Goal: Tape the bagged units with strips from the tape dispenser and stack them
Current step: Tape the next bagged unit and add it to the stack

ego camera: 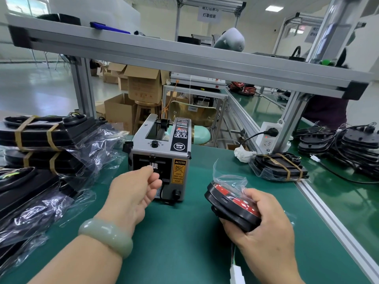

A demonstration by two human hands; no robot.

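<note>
Bagged unit (227, 206): one, a black round housing with a red face inside a clear bag. It is held off the counter (184, 247) by the right hand (266, 232). The right grip is closed on it, thumb across the upper face over the plastic and fingers curled beneath. The loose bag mouth stands up beyond the thumb. The unit projects from the grip toward the tape dispenser (162, 148), to that machine's right, near it but apart. A white connector (236, 273) on wires hangs below the right hand.

Tape dispenser: one, grey, upright at mid-counter, outlet facing the person. The left hand (133, 191) is stretched forward to the outlet. Its thumb and forefinger are drawn together at a short tape strip (154, 166) standing there, the other fingers loosely curled. Whether this grip actually has the strip cannot be told. A pale green bangle (106, 236) sits on the left wrist.

Taped units: two visible in the left stack (41, 140) and one lone taped unit (281, 169) at the right, each bound with two brown bands. Loose bagged units (30, 201) lie before the left stack, count not readable. Unbagged units (359, 140) are piled at far right in at least two stacks.
</note>
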